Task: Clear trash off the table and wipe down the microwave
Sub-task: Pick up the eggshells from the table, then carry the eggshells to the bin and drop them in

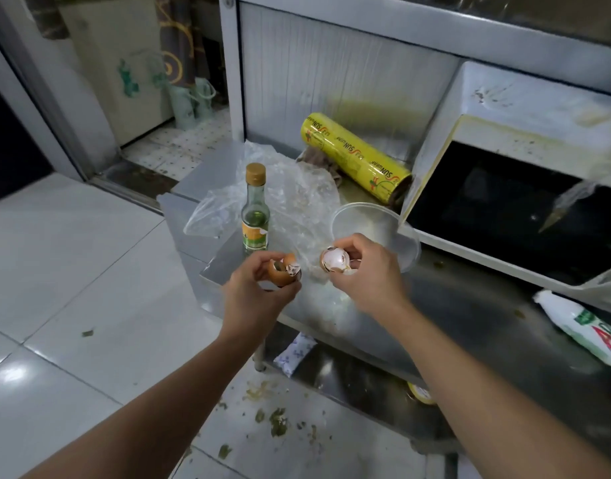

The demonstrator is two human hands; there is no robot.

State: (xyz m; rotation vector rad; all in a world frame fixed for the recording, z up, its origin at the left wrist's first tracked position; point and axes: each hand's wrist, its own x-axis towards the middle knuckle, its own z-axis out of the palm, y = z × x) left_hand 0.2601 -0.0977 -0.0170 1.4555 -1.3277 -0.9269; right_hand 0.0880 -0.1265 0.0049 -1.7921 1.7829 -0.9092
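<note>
Holding broken eggshell halves over the counter (446,305).
Left hand (254,288) grips brown eggshell (283,269), opening upward; right hand (363,274) pinches second eggshell (333,259), opening facing left.

The left hand (259,288) curls its fingers round a brown broken eggshell half (283,269), open side up. Just beside it, the right hand (363,274) pinches a second brown eggshell half with a white inside (333,260); the two shells are apart. Both hands are above the near corner of the stainless steel table (435,305). Beyond the left hand stands a small glass bottle with a gold cap and green liquid (255,216) on a crumpled clear plastic bag (297,202). Just behind the right hand sits a clear plastic cup (373,223), and farther back lies a yellow roll of cling wrap (356,157). To the right of the right hand is the stained white microwave (504,188); nearer, a white plastic packet with green and red print (584,326) lies on the table.
</note>
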